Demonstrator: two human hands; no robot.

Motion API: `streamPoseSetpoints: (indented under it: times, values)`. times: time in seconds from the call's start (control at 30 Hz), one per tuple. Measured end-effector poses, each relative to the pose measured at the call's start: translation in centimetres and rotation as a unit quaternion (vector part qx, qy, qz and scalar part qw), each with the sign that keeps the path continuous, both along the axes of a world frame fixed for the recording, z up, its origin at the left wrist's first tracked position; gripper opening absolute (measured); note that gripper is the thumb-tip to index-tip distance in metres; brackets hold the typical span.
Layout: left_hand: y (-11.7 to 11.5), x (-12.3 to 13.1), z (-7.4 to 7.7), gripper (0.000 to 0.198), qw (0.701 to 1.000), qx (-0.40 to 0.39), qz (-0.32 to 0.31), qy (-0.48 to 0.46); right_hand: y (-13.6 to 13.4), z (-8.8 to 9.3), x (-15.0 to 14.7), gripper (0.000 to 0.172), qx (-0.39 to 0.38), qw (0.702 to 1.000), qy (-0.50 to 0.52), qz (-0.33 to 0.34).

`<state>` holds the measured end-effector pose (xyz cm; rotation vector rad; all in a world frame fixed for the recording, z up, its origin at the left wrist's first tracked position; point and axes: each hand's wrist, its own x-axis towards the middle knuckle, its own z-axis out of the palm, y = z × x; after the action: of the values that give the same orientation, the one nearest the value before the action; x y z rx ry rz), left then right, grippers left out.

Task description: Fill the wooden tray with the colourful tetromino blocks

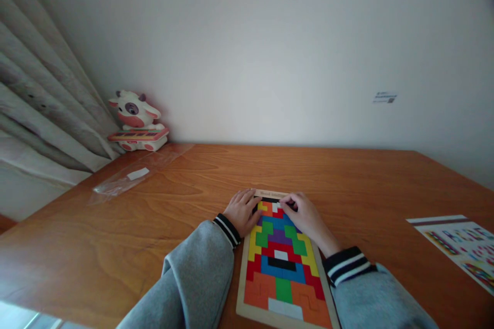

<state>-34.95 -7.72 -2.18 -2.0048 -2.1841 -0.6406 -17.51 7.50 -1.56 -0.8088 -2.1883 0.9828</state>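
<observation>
A wooden tray puzzle (283,290) lies in front of me, filled with coloured block pieces in red, blue, green, yellow, orange, purple, white and black. My left hand (242,212) rests flat on its upper left edge, fingers stretched out toward the top row. Over the upper right part, my right hand (304,217) has thumb and forefinger pinched together beside a small white piece (275,207). Whatever sits between those fingertips, if anything, is too small to make out. Dark gaps of the tray floor show near the top rim.
The puzzle lies on a brown wooden table (185,205). A toy cow with a keyboard (138,121) stands at the back left, near a curtain (42,77). Clear plastic wrapping (123,177) lies before it. A printed colourful sheet (459,247) is at the right.
</observation>
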Motion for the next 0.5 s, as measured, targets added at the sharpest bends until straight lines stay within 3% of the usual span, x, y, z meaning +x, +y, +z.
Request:
streamPoseSetpoints:
  times: [0.17, 0.5]
  values:
    - [0.0, 0.0, 0.0, 0.041, 1.000, 0.005, -0.001, -0.001, 0.8, -0.2, -0.7, 0.028, -0.033, 0.999, -0.023, -0.016]
    - [-0.2, -0.1, 0.4, 0.042, 1.000, -0.010, -0.002, -0.001, 3.3, 1.5, -1.9, 0.006, -0.126, 0.981, -0.122, 0.081]
